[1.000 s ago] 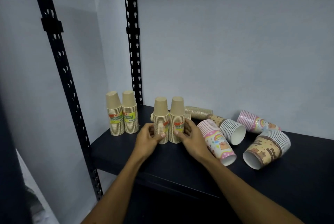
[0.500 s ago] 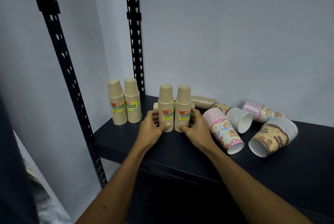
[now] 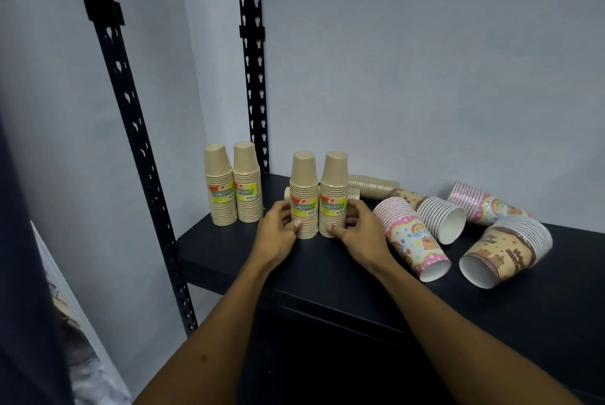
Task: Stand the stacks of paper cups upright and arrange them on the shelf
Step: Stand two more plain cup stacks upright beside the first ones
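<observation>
Two tan cup stacks with yellow labels stand upright side by side mid-shelf. My left hand (image 3: 281,230) grips the left stack (image 3: 304,188) and my right hand (image 3: 358,229) grips the right stack (image 3: 334,187). A second upright tan pair (image 3: 233,185) stands at the shelf's left end. Behind my hands a tan stack (image 3: 373,186) lies on its side. To the right lie a pink rainbow stack (image 3: 411,239), a white-rimmed stack (image 3: 440,219), another pink stack (image 3: 481,205) and a brown patterned stack (image 3: 505,254).
The black shelf (image 3: 327,277) ends at a front edge close to my forearms. Black perforated uprights stand at the front left (image 3: 127,129) and back left (image 3: 253,70). A pale wall closes off the back and left.
The pair of stacks under my hands sits a little farther back on the shelf, labels now facing me. My head has dropped, so the view sits lower.
</observation>
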Tool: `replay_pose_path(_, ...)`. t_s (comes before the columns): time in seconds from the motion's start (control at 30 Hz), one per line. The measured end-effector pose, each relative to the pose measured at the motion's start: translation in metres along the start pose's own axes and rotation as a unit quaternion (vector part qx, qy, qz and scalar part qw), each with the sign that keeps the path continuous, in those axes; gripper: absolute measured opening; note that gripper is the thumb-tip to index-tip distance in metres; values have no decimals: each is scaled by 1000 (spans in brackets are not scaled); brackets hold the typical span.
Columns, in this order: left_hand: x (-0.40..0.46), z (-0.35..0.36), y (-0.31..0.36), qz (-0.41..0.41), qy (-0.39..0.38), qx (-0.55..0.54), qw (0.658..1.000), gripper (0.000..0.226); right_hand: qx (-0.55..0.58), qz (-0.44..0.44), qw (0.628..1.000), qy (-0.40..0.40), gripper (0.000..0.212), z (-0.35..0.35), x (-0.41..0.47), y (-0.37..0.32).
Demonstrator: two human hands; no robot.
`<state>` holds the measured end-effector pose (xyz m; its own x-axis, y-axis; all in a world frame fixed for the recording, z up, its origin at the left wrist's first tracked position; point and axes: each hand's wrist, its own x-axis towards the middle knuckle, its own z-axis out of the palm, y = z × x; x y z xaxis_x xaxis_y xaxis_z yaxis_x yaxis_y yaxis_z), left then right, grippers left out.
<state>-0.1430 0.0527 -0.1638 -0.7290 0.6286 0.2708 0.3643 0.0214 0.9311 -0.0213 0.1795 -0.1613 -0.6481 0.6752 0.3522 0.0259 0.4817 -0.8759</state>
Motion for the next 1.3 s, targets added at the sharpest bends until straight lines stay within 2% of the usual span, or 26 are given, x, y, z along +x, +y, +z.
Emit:
replay_pose_path(0.17,0,0,0,1,-11,-5,1000,39,-13,0,1000,-1,52,1,0,0)
replay_pose_path(0.37,1,0,-2,-2,-10,-4,1000,59,15,-5,1000,-16,70,0,-2,-3)
replay_pose_path(0.47,1,2,-2,5,-14,1,1000,57,57,-1,998,-36,74,-1,-3,-2)
replay_pose_path(0.6,-1,2,-2,17,-11,11,1000,51,75,0,996,-39,65,0,1,0)
replay_pose_path(0.77,-4,0,-1,10,7,24,1000,49,66,4,997,-40,74,-1,1,2)
replay_pose_path(0.97,-15,-8,-1,-10,35,48,998,40,35,-27,996,-74,51,2,-5,-2)
replay_pose_path(1.3,-38,-67,-3,-36,91,106,989,47,19,-62,985,-160,49,49,-6,-26)
